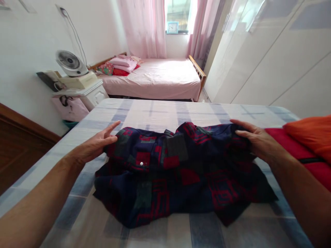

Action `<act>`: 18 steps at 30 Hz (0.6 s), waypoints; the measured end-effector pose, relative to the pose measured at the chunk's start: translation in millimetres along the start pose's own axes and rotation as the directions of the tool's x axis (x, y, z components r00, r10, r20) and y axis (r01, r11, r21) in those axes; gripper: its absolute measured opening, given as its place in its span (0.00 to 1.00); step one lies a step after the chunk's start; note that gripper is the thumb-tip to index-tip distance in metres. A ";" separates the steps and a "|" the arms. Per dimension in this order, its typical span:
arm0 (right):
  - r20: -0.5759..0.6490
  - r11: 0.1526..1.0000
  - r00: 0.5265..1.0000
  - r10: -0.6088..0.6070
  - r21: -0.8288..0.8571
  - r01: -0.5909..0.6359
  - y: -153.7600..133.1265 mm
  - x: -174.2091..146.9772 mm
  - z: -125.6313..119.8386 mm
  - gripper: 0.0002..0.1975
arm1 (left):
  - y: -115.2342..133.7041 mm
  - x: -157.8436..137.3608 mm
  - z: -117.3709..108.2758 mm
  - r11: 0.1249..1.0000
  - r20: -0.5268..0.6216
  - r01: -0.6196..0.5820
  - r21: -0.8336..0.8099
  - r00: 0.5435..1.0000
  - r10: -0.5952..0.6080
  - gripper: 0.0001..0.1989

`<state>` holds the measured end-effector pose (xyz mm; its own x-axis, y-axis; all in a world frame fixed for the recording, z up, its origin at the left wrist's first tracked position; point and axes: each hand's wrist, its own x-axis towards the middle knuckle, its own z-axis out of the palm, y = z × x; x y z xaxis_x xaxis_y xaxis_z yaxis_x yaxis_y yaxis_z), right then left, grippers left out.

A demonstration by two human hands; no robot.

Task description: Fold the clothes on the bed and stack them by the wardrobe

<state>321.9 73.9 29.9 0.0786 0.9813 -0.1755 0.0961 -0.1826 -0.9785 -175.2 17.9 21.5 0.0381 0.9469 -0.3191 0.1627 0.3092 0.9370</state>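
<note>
1. A dark blue garment (152, 144) with red and green shapes is laid out on a sheet (168, 106) with blue and white squares, right in front of the person.
2. The garment is bunched and wrinkled, and its top part is folded over or lifted above the lower part. A small shiny button (141, 163) can be seen near its left side.
3. The left hand (97, 144) is placed at the top left edge of the garment. Its pointing finger and thumb are spread apart. The other fingers are hidden, so it cannot be told if any cloth is pinched by them.
4. The right hand (258, 139) is put on the top right corner of the garment, and the cloth is touched there. Its pointing finger and thumb are parted, with dark cloth seen between them. It cannot be told if the cloth is pinched by the hidden fingers.
5. A red cloth (279, 136) and an orange cloth (310, 132) are set on the right, near the right arm.
6. Farther away, a bed (168, 75) is covered in pink, and folded pink bedding (122, 63) is piled on it.
7. A fan (70, 62) is stood on a box (81, 81) at the left, by the wall.
</note>
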 end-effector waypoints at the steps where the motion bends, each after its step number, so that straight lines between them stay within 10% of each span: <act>1: -0.055 0.996 0.995 -0.082 0.033 0.084 -5.4 0.2 0.8 0.26 | 0.9 -0.2 2.0 0.999 0.005 -0.019 0.036 1.000 0.018 0.47; 5: -0.309 0.935 0.893 -0.328 0.030 0.354 -11.6 0.7 -6.0 0.22 | -1.4 -8.2 11.6 0.995 -0.036 -0.037 0.091 0.999 0.040 0.45; 12: -0.216 0.995 0.976 -0.010 0.094 0.031 -14.1 41.3 -2.2 0.22 | 16.9 30.1 1.0 0.942 -0.436 -0.205 -0.267 0.897 0.072 0.31; 18: -0.520 0.898 0.768 -0.373 0.004 0.439 -127.6 137.0 4.6 0.24 | 136.4 112.3 -16.7 0.832 -0.656 -0.520 -0.193 0.699 0.285 0.26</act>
<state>315.9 231.9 130.2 0.5403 0.7910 0.2871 0.1170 0.2672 -0.9565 -165.2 168.0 115.8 -0.5735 0.8078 0.1367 -0.0748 -0.2178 0.9731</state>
